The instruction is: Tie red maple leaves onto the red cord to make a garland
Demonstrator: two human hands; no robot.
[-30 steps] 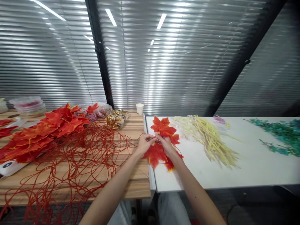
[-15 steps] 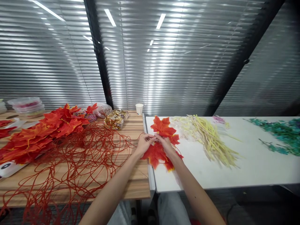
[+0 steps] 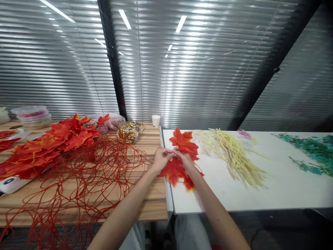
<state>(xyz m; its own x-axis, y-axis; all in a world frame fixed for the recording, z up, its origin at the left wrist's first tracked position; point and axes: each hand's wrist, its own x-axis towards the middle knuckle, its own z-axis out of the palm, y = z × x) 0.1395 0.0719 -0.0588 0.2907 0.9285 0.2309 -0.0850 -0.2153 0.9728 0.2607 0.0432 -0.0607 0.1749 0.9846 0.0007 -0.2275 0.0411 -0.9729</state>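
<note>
Nearest, a tangle of red cord (image 3: 96,152) overhangs the front edge of the wooden bench (image 3: 154,205). The left hand (image 3: 160,161) and right hand (image 3: 185,160) meet, fingertips pinched together, their hold too small to identify, above red leaves (image 3: 173,171) lying on the white bench (image 3: 255,198). Farther back stands a paper cup (image 3: 156,121), with slatted blinds (image 3: 182,80) behind it.

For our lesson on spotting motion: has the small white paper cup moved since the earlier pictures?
No. Judged against the far end of the long, straight grey strip, the cup shows no visible shift in any direction.
</note>
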